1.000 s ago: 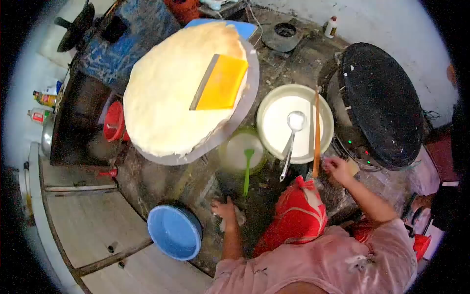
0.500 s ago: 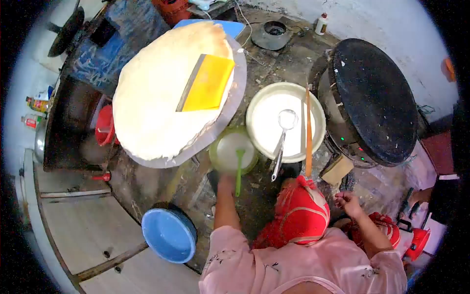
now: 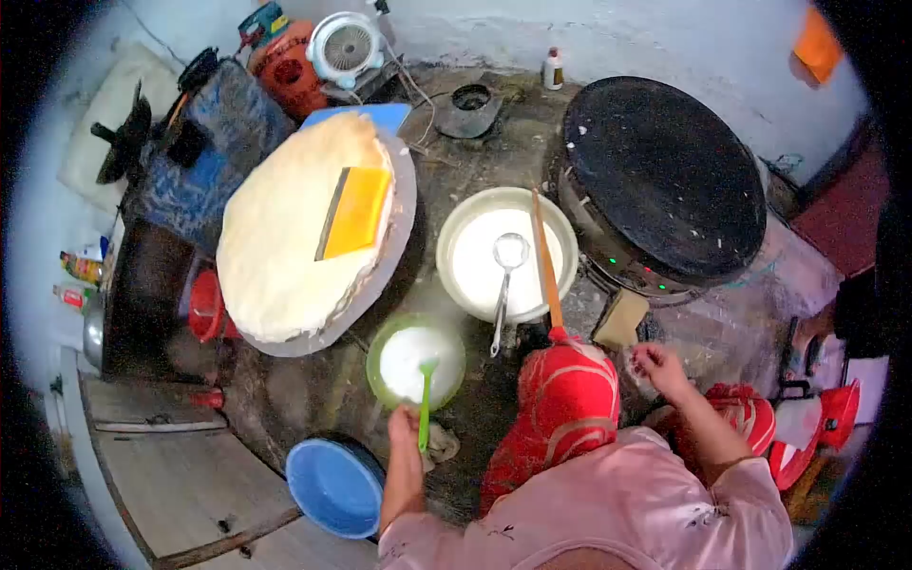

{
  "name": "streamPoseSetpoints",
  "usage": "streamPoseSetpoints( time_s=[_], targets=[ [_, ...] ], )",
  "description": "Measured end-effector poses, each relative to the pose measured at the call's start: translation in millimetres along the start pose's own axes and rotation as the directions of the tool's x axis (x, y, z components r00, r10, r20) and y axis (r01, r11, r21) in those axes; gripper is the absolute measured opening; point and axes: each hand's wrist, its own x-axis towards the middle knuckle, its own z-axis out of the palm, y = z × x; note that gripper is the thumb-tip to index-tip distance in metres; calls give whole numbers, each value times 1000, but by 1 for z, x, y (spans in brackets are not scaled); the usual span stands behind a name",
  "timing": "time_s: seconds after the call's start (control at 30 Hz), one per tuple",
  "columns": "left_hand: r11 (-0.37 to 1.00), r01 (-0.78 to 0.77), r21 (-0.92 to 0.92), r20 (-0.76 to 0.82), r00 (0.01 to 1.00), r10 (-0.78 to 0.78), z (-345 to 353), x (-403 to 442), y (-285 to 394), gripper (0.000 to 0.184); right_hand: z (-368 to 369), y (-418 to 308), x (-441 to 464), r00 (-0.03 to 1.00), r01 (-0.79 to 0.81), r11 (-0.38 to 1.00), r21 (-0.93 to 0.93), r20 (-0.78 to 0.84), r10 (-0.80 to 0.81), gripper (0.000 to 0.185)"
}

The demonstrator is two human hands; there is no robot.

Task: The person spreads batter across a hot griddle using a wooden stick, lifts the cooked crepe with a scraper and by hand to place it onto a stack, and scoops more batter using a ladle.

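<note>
My left hand (image 3: 405, 429) is closed on the near rim of a pale green bowl (image 3: 376, 388) holding white stuff. A green-handled spoon or spatula (image 3: 425, 410) stands in that bowl, its handle beside my fingers. My right hand (image 3: 663, 370) hangs with curled fingers near a yellowish sponge-like block (image 3: 622, 318); whether anything is pinched in it is hidden. Ahead, a cream basin (image 3: 448, 277) of white batter-like liquid contains a metal ladle (image 3: 503, 294). A long wooden stick (image 3: 545, 249) lies across its right side.
A round pale stack of thin flatbreads (image 3: 275, 237) bears a yellow scraper (image 3: 357, 213) at left. The black round griddle (image 3: 665, 176) stands at right. A blue basin (image 3: 332, 486), a cloth (image 3: 439, 446), a small fan (image 3: 344, 47) and a bottle (image 3: 553, 69) are also around.
My left hand has drawn the green bowl towards me, away from the cream basin. The view has shifted, showing more of the back wall and the fan. My right hand stays near the block.
</note>
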Motion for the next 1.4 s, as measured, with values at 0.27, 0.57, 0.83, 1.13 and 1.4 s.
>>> streamPoseSetpoints(
  time_s=[0.27, 0.57, 0.83, 1.13, 1.4],
  targets=[
    [959, 34, 280, 169, 982, -85, 49, -169, 80, 8, -3, -169, -73, 989, 103, 862, 496, 41, -142, 17],
    [977, -198, 81, 624, 774, 105, 217, -350, 59, 17, -47, -183, -160, 957, 53, 739, 672, 177, -230, 37],
    [933, -117, 340, 848, 466, -251, 334, -414, -44, 12, -131, -131, -206, 907, 278, 524, 805, -400, 133, 16],
    [743, -441, 504, 864, 248, -439, 406, -454, -166, 42, -214, 17, -246, 627, 443, 437, 783, -619, 473, 26],
    [552, -721, 420, 892, 439, -105, 375, -366, -100, 38, -175, 239, -264, 457, 553, 381, 740, -653, 605, 21]
  ],
)
